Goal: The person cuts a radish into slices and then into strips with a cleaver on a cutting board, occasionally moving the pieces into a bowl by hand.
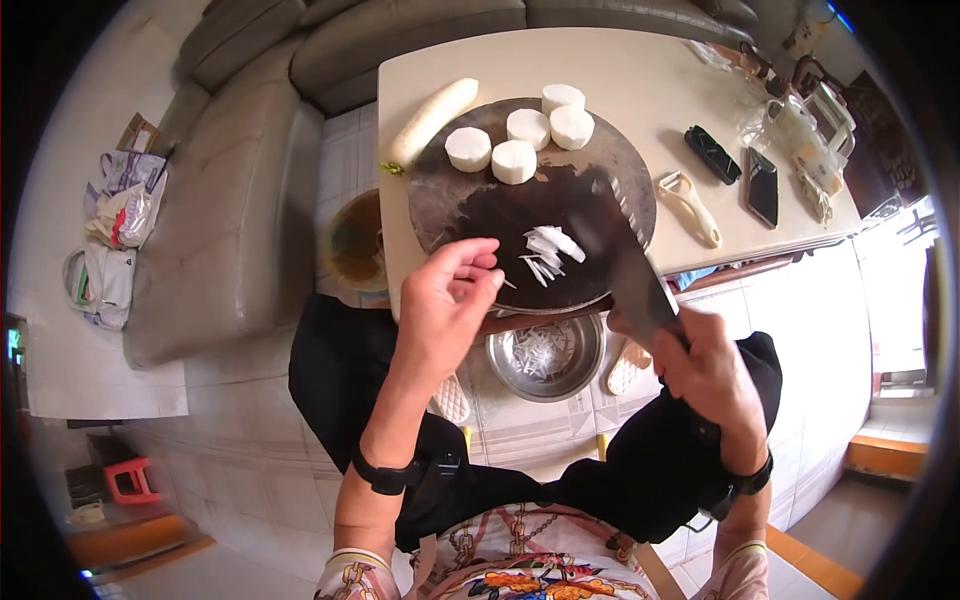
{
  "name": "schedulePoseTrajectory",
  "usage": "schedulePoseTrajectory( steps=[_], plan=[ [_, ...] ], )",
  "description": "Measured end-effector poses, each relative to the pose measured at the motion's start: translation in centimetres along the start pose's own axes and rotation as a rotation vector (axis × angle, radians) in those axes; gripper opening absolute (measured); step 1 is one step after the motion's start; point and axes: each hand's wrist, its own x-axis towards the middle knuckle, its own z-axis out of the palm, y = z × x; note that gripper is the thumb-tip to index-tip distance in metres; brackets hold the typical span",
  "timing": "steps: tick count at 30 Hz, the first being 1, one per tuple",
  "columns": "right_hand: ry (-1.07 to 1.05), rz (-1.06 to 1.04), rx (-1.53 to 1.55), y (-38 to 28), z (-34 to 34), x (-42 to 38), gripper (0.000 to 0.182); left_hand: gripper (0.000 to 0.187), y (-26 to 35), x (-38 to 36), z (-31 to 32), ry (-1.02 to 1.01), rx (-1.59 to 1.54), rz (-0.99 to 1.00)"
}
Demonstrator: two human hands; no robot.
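My right hand (702, 365) is wrapped round the handle of a broad kitchen knife (640, 275), whose blade rises over the right side of a round dark cutting board (450, 205). The blade is partly blurred. Over the board's near left edge is my left hand (448, 300), its thumb and curled fingers apart. A thin white shred lies by the thumb tip. Between hand and blade, a small pile of white radish slices and strips (548, 250) rests on the board. Several peeled radish chunks (514, 161) stand along its far side.
A whole white radish (432, 122) lies left of the board. Below the table edge, a metal bowl (500, 375) holds shreds. To the right are a peeler (692, 208), a black case (712, 155) and a phone (762, 187). A grey sofa (220, 220) stands left.
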Motion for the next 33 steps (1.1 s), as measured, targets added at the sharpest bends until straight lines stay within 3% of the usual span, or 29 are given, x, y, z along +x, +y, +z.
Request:
schedulePoseTrajectory(
  steps=[1,4,6,15,18,23,32,33],
  plan=[
    [-0.065,0.022,0.015,0.2,0.1,-0.3,0.016,0.027,-0.1,0.0,0.0,0.003,-0.005,0.000],
    [-0.142,0.090,0.093,0.2,0.7,-0.5,0.020,0.036,-0.4,-0.3,0.0,-0.016,0.676,0.207],
    [-0.132,0.097,0.129,-0.1,0.8,-0.3,0.021,0.039,-0.9,0.0,0.4,-0.043,0.644,0.193],
    [0.100,0.096,0.407,-0.5,0.5,0.5,0.030,0.029,-1.4,2.2,4.0,0.082,0.716,0.542],
    [0.142,0.096,0.473,-0.9,0.5,0.4,0.029,0.026,-1.1,3.6,4.0,-0.022,0.858,0.552],
    [0.123,0.083,0.508,-0.9,0.2,0.2,0.031,0.019,-0.4,5.2,3.9,-0.193,0.812,0.526],
    [0.111,0.060,0.535,-1.0,-0.3,-0.3,0.031,0.014,-1.7,9.4,3.6,-0.211,0.907,0.586],
    [0.122,0.064,0.548,-1.0,-0.3,-0.3,0.031,0.016,-1.6,9.3,3.2,-0.204,0.814,0.482]
  ],
)
